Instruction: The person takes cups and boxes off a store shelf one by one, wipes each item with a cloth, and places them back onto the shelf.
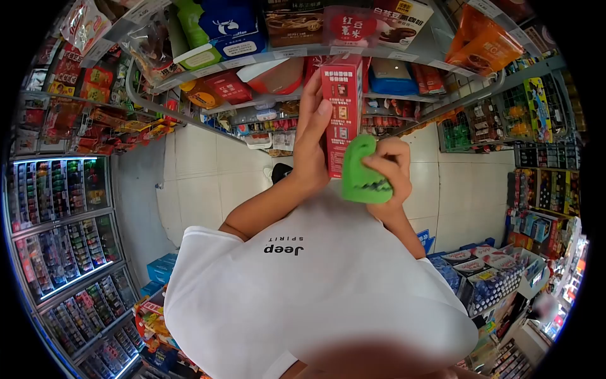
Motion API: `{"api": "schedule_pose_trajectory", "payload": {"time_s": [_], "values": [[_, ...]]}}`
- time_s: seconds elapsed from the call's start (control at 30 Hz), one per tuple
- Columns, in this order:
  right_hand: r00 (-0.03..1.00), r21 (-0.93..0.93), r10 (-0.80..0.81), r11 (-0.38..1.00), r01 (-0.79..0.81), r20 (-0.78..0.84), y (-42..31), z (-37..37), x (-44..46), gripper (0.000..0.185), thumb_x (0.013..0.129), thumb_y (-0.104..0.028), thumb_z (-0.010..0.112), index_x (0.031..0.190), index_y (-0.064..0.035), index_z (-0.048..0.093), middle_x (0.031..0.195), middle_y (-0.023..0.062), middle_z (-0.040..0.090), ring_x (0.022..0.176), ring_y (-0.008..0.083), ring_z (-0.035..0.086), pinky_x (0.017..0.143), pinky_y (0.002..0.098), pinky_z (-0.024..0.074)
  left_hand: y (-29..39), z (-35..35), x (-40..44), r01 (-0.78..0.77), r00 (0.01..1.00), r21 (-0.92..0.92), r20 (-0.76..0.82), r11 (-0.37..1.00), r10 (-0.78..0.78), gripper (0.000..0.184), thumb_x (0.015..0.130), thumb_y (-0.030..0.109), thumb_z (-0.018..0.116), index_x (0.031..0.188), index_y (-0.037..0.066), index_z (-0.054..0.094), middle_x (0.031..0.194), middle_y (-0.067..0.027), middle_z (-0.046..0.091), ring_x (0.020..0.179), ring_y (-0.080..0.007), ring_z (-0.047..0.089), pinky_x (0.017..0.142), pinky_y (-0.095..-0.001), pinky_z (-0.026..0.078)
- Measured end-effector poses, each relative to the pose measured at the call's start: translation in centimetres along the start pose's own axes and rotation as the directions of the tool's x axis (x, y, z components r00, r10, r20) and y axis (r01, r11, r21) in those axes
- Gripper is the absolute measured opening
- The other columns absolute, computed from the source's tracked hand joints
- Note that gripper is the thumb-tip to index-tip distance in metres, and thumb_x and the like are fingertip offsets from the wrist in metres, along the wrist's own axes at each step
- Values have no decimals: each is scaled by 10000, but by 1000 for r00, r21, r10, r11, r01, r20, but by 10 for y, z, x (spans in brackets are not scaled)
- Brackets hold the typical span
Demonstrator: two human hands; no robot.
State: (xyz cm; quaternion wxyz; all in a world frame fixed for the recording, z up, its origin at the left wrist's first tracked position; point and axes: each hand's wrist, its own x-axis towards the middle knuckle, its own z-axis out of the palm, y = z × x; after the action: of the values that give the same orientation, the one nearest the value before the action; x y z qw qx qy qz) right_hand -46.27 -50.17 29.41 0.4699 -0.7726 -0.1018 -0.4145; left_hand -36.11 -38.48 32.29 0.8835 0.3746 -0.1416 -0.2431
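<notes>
A tall red box (pixel 341 120) with white print stands upright in front of my chest. My left hand (pixel 310 136) is wrapped along its left side, thumb on the front face. To the right, my right hand (pixel 390 170) has its fingers closed round a bunched green cloth (pixel 365 174), which sits against the lower right part of the box. The far side of the box is hidden.
Ahead runs a metal shelf (pixel 284 55) with bagged and boxed goods, such as a blue and green package (pixel 222 28) and an orange bag (pixel 486 41). Drink coolers (pixel 63 221) line the left. Stacked cartons (pixel 486 271) are at the lower right.
</notes>
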Motion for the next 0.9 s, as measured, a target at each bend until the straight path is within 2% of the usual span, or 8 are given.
{"api": "schedule_pose_trajectory", "payload": {"time_s": [0.07,0.17,0.3,0.37,0.43,0.53,0.83,0.9], "values": [[964,54,246,969,-241,-103,8,-5,-3,474,792,20,707,1263,-5,665,1140,110,595,995,258,590,918,374,489,-2,5,2,-118,991,185,80,976,105,622,1081,465,432,1575,97,346,1502,-128,444,1360,-256,498,1118,-386,431],[613,702,768,539,-465,-184,-2,2,5,550,873,28,612,1415,22,521,1300,145,599,1157,271,606,1031,389,484,2,2,2,-148,951,395,307,906,22,618,1076,347,480,1615,91,318,1612,-129,260,1496,-250,312,1210,-381,282],[694,870,715,391,-299,-83,5,-6,-5,699,894,-154,715,1493,25,401,1374,160,579,1255,234,583,1070,381,486,14,-6,8,-76,908,421,403,904,-111,627,1052,186,545,1628,98,314,1640,-138,201,1527,-250,230,1217,-396,264],[736,805,672,484,-344,-89,2,-5,-2,836,832,-256,823,1497,19,396,1379,146,581,1251,221,592,1060,378,496,21,-10,6,-99,898,501,417,860,-140,618,1048,162,553,1622,99,330,1651,-133,177,1521,-250,240,1205,-401,292],[712,718,694,548,-428,-105,3,-2,-6,891,795,-287,869,1493,14,405,1385,137,580,1243,219,600,1053,377,503,22,-13,7,-52,919,410,376,910,-117,829,921,138,752,1616,78,304,1597,-147,295,1455,-246,360,1165,-389,365],[683,788,727,381,-484,67,-3,-6,0,876,787,-276,889,1479,7,432,1359,124,602,1224,204,611,1043,364,506,22,-23,15,-7,956,432,266,902,-120,1076,722,95,934,1586,52,295,1487,-143,458,1358,-243,486,1143,-388,410],[714,821,682,313,-478,156,18,-3,-4,752,837,-171,856,1457,20,474,1364,130,618,1231,210,613,1061,370,489,30,-32,-3,3,962,259,263,966,-74,981,854,-40,746,1610,115,141,1520,-169,429,1399,-256,470,1162,-431,393],[730,812,665,335,-478,156,19,-7,-7,683,854,-150,831,1430,16,503,1331,123,634,1209,205,623,1045,370,500,49,-28,-6,-78,940,409,334,909,-69,911,868,-39,732,1595,124,208,1490,-160,475,1336,-254,528,1124,-419,427]]}}
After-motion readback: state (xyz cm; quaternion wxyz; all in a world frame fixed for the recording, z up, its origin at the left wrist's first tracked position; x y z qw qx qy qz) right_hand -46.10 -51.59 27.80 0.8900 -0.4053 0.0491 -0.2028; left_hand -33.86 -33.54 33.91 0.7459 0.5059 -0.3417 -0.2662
